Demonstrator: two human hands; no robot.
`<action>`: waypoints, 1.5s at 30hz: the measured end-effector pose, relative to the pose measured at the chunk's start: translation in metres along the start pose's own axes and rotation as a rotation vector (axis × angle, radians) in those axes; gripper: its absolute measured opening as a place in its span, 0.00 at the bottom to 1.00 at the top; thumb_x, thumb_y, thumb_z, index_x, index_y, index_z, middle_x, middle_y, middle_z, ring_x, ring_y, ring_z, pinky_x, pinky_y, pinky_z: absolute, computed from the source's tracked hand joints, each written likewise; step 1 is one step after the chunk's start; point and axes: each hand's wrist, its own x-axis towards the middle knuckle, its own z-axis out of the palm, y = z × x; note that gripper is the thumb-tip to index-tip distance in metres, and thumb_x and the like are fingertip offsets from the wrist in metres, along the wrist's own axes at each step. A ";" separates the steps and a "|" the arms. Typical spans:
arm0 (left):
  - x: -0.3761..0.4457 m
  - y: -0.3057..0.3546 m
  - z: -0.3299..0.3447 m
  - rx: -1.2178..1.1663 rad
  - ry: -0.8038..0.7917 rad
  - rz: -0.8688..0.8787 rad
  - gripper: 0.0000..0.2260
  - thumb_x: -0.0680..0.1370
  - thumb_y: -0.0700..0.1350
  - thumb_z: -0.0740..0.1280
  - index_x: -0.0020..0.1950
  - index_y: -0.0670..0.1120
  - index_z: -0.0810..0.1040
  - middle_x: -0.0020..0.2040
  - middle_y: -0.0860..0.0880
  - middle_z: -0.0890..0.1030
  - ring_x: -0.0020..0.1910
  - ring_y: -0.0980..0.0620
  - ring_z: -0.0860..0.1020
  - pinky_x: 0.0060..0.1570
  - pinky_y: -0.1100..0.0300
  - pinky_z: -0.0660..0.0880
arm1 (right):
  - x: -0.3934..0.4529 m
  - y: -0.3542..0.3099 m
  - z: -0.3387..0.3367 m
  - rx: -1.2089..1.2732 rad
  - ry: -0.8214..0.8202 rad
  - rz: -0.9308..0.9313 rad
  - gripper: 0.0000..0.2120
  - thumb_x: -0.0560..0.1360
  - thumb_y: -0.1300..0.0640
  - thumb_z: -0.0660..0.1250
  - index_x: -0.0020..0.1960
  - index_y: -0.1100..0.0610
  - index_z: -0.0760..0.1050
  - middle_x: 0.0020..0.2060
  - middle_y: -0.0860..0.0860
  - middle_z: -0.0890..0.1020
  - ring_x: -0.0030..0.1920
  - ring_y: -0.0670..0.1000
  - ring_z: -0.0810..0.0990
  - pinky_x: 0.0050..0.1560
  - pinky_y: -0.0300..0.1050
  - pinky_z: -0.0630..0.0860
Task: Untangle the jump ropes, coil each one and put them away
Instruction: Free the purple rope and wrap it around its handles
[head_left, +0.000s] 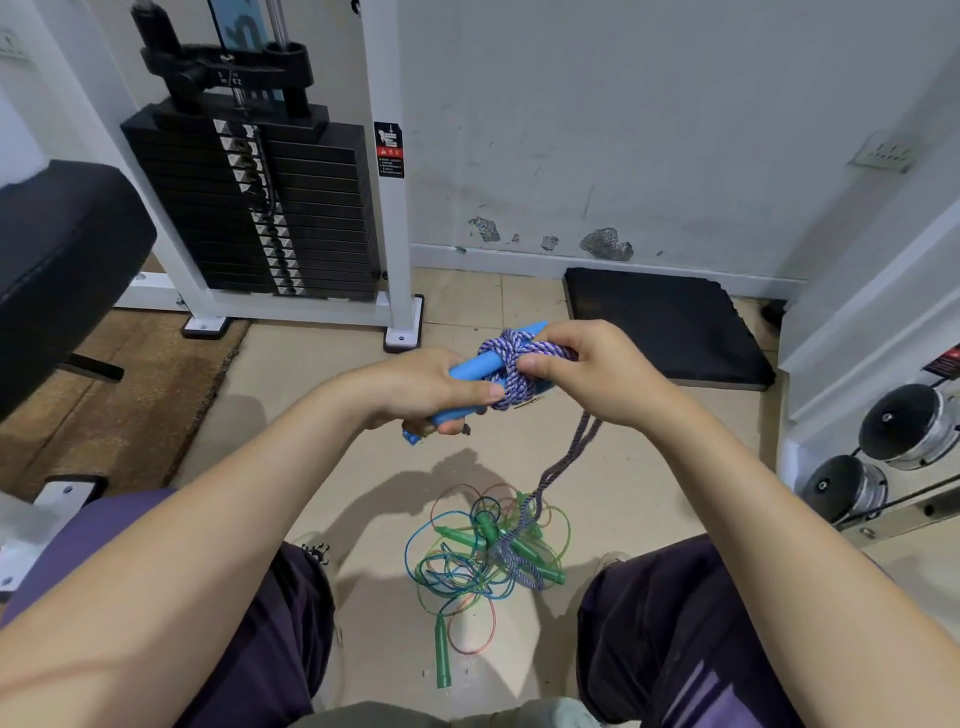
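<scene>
The step in hand looks like coiling: the purple braided rope is wound around two blue handles, held at mid-frame above the floor. The left hand has its grip closed around the handles; the right hand pinches the rope wraps at the bundle. A tail of this rope drops toward 6 o'clock into the tangle of green and blue ropes lying between the knees. The next move likely calls for drawing that tail free without dragging the tangle. Open floor lies at 9 o'clock; the black mat sits at 2 o'clock, the weight stack at 11.
</scene>
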 end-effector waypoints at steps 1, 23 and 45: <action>-0.001 0.001 0.000 0.009 -0.029 -0.010 0.15 0.79 0.56 0.67 0.44 0.44 0.76 0.25 0.47 0.71 0.24 0.51 0.68 0.24 0.65 0.60 | 0.000 0.001 0.000 0.002 0.009 0.011 0.09 0.75 0.55 0.72 0.37 0.55 0.77 0.27 0.47 0.71 0.28 0.43 0.64 0.29 0.37 0.61; -0.014 0.006 0.007 0.220 -0.167 0.069 0.17 0.76 0.63 0.67 0.39 0.50 0.78 0.23 0.48 0.71 0.27 0.49 0.67 0.30 0.60 0.64 | 0.000 0.005 0.004 0.275 -0.125 0.000 0.13 0.73 0.53 0.73 0.43 0.62 0.76 0.36 0.55 0.77 0.37 0.47 0.72 0.39 0.41 0.68; -0.003 0.007 0.003 -0.714 0.169 0.133 0.15 0.73 0.54 0.69 0.45 0.42 0.72 0.25 0.49 0.68 0.18 0.56 0.56 0.20 0.65 0.55 | 0.008 0.007 0.017 0.592 -0.069 0.249 0.13 0.83 0.55 0.57 0.41 0.56 0.71 0.23 0.44 0.61 0.22 0.44 0.56 0.24 0.35 0.52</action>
